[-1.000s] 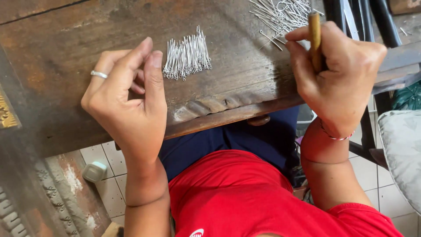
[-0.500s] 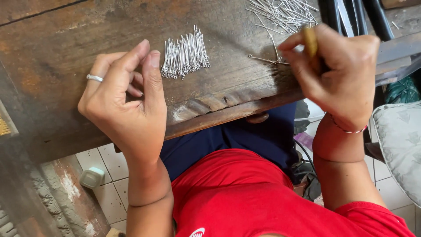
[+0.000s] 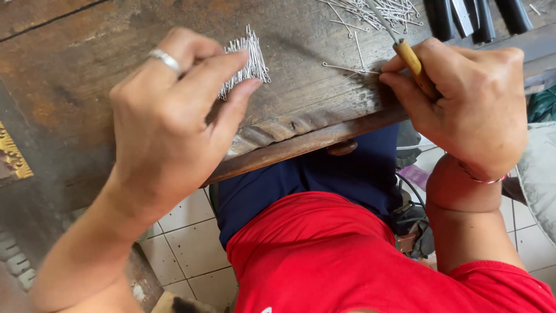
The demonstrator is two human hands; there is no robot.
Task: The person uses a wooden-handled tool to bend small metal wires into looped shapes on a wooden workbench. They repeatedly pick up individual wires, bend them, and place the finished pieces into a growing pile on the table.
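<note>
In the head view, the left hand point(image 3: 168, 122) hovers over a worn, dark wooden table point(image 3: 75, 69), fingers loosely curled and pinched toward one another. A silver ring point(image 3: 164, 59) sits on one finger. Whether the fingertips actually grip a pin cannot be told — they lie against the near edge of a tidy bundle of thin metal pins point(image 3: 246, 64), which rests on the wood just beyond the index finger and thumb. The pins in that bundle lie side by side, pointing away from the person.

The right hand point(image 3: 463, 104) is closed around a slim tool with a yellowish wooden handle point(image 3: 412, 61); the handle runs between thumb and forefinger, and its metal tip points up and away from the knuckles. Just left of this hand's fingertips a single loose pin point(image 3: 347, 68) lies flat on the table, its near end close to or touching the fingers. Further out, beyond the tool's tip, a scattered heap of pins point(image 3: 376, 11) is spread at the table's far side. To the right of that heap, above the knuckles, stand several dark tool handles point(image 3: 480, 17). A thin bracelet point(image 3: 483, 178) circles the right wrist.

Below both hands the carved table edge point(image 3: 301, 139) overhangs the person's lap — dark blue trousers point(image 3: 324, 179) and a red shirt point(image 3: 324, 261) — with pale floor tiles point(image 3: 191, 243) under the left forearm.
</note>
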